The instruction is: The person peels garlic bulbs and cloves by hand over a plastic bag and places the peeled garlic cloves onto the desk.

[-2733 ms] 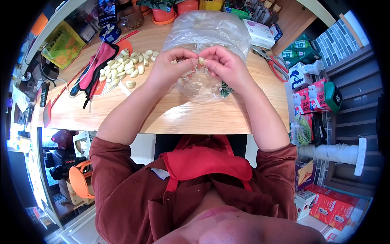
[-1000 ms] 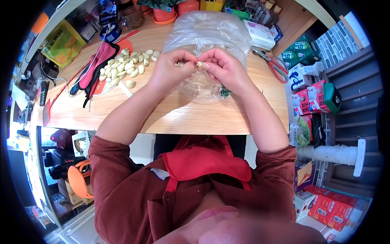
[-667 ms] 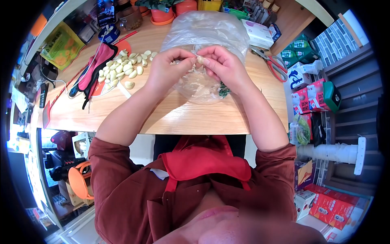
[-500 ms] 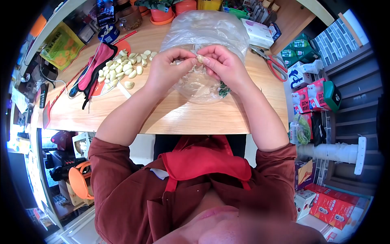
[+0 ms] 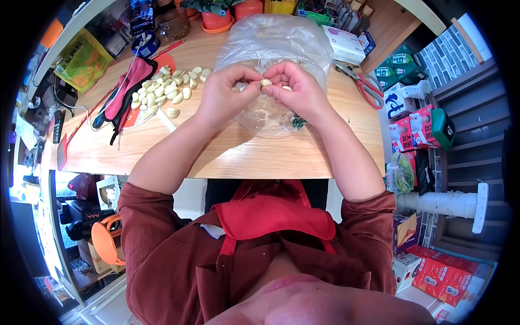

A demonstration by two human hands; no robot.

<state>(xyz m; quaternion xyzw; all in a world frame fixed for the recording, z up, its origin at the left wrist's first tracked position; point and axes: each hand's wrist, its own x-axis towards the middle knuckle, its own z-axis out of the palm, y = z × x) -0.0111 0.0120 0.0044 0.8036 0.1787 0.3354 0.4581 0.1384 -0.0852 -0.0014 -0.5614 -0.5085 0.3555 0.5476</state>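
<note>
A pale garlic clove (image 5: 265, 83) is pinched between the fingertips of my left hand (image 5: 230, 89) and my right hand (image 5: 297, 89). Both hands are closed and meet above a clear plastic bag (image 5: 275, 40) that lies on the table. Papery skins (image 5: 265, 112) show in the near part of the bag, partly hidden by my hands. Another pale piece shows by the fingers of my right hand. Left of my left hand lies a pile of peeled garlic cloves (image 5: 157, 92), with one clove (image 5: 172, 112) a little apart on the near side.
Red-handled scissors (image 5: 369, 89) lie on the right of the wooden table (image 5: 260, 157). On the left are a pink and black pouch (image 5: 129, 89) and a yellow-green packet (image 5: 84, 59). A white box (image 5: 344, 44) and orange pots (image 5: 216, 20) stand at the back.
The clove between my fingertips has turned and sunk slightly, and more of its pale surface shows. My hands have shifted a little; the pile is unchanged.
</note>
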